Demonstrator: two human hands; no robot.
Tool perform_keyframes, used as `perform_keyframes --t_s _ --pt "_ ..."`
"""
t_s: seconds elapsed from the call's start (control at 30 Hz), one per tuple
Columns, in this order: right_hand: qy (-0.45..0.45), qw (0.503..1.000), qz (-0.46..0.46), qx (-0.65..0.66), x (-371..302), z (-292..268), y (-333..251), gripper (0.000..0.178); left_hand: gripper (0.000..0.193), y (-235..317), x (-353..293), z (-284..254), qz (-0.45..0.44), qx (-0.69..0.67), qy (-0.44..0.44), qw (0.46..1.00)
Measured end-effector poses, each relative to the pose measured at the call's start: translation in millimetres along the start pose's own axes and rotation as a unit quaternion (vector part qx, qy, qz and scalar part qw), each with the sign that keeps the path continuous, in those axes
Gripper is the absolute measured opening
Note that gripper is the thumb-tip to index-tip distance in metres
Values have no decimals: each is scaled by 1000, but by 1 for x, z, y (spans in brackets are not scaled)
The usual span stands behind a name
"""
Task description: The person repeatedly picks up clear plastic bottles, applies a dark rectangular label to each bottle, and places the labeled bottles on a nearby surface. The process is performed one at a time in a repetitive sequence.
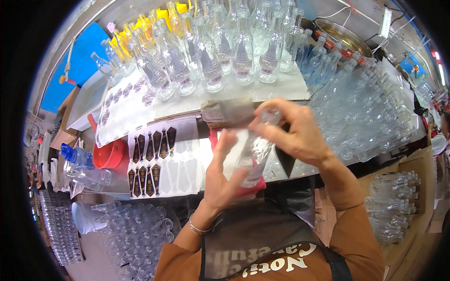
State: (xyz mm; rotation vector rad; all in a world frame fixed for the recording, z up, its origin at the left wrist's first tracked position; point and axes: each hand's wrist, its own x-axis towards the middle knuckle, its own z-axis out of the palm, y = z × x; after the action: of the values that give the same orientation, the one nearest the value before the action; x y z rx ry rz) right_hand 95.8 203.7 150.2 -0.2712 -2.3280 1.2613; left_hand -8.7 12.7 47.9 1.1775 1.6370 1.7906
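Observation:
My right hand (293, 133) grips a clear glass bottle (257, 157) round its neck, with the bottle tilted and its base toward me. Beneath that hand's fingers hangs a dark, pointed label (285, 162); whether the fingers pinch it I cannot tell. Beside the bottle's lower part is my left hand (220, 175), fingers apart and slightly blurred. Its thumb reaches close to the glass, and contact is unclear. A red cloth (251, 188) lies under the bottle. To the left, a backing sheet (185, 175) carries several dark tie-shaped labels (150, 180) beside bare outlines.
Labelled bottles (211, 70) stand on a raised white board (187, 107) ahead. Many more bottles (356, 107) crowd the right. A block (227, 112) sits at the board's edge. A red scoop (108, 154) lies left. Below are stacked bottles (133, 229) and a carton (417, 225).

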Motion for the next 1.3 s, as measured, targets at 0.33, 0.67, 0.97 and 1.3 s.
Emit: perform_keyframes --t_s 0.33,0.67,0.97,1.3 --pt "120 963 10 -243 97 -133 39 47 65 -5 0 -4 -30 16 -16 999" --pt "99 980 13 -173 136 -172 44 53 60 -15 8 -6 -92 32 -16 995" --pt "-135 933 157 -295 216 -204 48 38 57 -15 13 2 -108 69 -54 990" --pt "60 941 0 -333 163 -259 61 47 53 -12 -5 -7 -95 73 -55 991"
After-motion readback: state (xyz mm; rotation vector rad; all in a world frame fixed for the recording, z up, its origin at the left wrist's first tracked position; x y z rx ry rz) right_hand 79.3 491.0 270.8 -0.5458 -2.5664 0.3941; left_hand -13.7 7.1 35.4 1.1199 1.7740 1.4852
